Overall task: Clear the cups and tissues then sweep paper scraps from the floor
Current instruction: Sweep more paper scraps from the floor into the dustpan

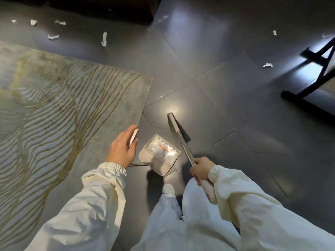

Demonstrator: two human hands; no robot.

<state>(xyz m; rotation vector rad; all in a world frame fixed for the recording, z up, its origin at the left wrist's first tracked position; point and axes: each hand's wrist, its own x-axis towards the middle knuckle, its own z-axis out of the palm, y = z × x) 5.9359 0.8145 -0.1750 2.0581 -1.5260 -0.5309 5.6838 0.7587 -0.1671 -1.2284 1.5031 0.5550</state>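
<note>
Left hand (121, 148): fingers curled round the pale grip (134, 136) at the top of the dustpan's handle. The dustpan (159, 157) sits on the dark tiled floor (217, 105) just right of that hand, mouth facing away from the person; pale bits show inside, too blurred to identify.

Right hand (200, 169): clamped round the broom handle (186, 151), thumb on top. The shaft runs forward and left from the fist to the broom head (179, 127), whose dark bristles rest on the floor just beyond the dustpan.

A white shoe (168, 189) shows between the two sleeves, below the pan.

A patterned rug (54, 105) lies left of the left hand and partly under it.

Paper scraps (104, 39) lie scattered on the floor well beyond the left hand, past the rug's far edge. One more scrap (267, 65) lies far forward and right of the right hand, near a black stand (308, 91).
</note>
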